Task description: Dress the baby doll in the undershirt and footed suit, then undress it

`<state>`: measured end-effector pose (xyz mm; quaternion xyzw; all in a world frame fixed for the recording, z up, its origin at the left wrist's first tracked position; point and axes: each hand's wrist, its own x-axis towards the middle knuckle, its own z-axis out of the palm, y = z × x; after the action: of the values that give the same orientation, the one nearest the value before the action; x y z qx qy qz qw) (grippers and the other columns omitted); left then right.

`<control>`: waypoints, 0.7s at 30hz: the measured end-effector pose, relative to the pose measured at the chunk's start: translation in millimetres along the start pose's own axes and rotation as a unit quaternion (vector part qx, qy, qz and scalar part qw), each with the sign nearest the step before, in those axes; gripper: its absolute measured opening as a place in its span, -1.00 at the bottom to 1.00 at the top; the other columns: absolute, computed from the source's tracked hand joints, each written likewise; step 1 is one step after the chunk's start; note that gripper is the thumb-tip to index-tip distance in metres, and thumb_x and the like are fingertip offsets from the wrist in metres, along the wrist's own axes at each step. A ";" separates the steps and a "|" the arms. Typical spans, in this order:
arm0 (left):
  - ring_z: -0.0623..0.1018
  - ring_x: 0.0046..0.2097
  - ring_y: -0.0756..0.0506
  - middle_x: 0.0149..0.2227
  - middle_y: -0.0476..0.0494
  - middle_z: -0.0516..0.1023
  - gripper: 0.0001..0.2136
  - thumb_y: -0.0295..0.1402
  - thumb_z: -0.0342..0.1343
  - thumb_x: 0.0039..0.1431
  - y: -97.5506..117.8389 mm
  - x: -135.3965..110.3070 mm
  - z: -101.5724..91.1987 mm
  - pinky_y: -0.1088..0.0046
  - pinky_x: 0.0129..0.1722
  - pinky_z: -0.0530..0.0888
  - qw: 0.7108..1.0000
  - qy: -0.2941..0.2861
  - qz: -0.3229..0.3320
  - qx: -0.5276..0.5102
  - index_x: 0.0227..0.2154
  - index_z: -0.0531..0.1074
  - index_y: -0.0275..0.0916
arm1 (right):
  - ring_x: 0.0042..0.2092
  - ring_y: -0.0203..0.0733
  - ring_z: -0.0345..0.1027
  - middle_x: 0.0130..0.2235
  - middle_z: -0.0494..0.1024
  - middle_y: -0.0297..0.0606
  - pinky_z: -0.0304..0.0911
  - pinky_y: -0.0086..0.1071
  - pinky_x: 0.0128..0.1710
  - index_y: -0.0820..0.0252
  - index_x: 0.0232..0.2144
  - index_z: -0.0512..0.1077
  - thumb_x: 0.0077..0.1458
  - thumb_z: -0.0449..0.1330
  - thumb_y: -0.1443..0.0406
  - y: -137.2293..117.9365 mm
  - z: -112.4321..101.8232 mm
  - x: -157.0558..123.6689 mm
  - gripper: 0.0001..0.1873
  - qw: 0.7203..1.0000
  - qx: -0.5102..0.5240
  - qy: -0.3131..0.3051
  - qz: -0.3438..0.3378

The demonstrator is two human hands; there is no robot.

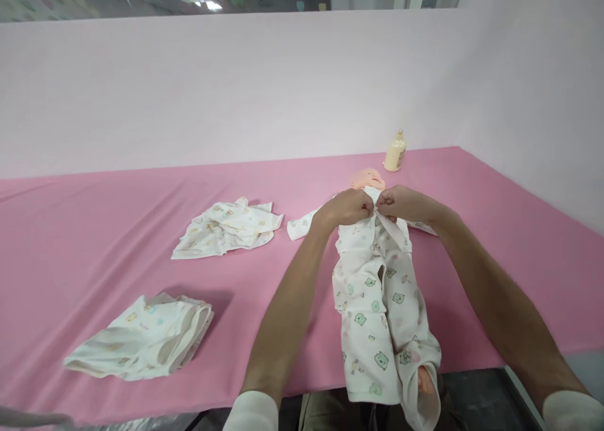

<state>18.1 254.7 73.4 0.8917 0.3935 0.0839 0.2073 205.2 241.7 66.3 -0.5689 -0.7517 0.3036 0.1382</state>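
A baby doll (368,179) lies on its back on the pink-covered table, its head away from me. It wears a white baby romper (365,292) printed with small green animals. My left hand (352,206) pinches the romper's front edge near the neck. Close beside it, my right hand (401,204) pinches the other edge of the front opening. Below my hands the front is partly open down to the legs. One doll foot (425,380) shows at a leg opening that hangs over the table's near edge. Whatever fastener lies between my fingertips is hidden.
A crumpled white printed garment (226,226) lies left of the doll. Nearer me on the left is a folded white printed cloth (146,336). A cream pump bottle (395,151) stands behind the doll's head. White walls (236,91) close off the back and right.
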 end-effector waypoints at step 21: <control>0.49 -0.31 -0.16 -0.37 -0.16 0.46 -0.86 -0.44 -0.04 0.12 -59.6 -33.1 -34.7 0.34 -0.36 0.27 0.939 0.089 -0.324 0.068 -0.53 0.19 -0.21 | -0.50 -0.30 -0.09 -0.55 0.09 -0.36 -0.11 -0.32 -0.48 0.12 -0.62 -0.07 0.04 0.05 0.36 46.4 -50.5 -31.7 -0.65 0.930 -0.079 0.306 0.189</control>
<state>-54.8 276.9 79.1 0.7170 0.6826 0.0638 0.1262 278.8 234.9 81.5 -0.7749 -0.5729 0.0747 0.2566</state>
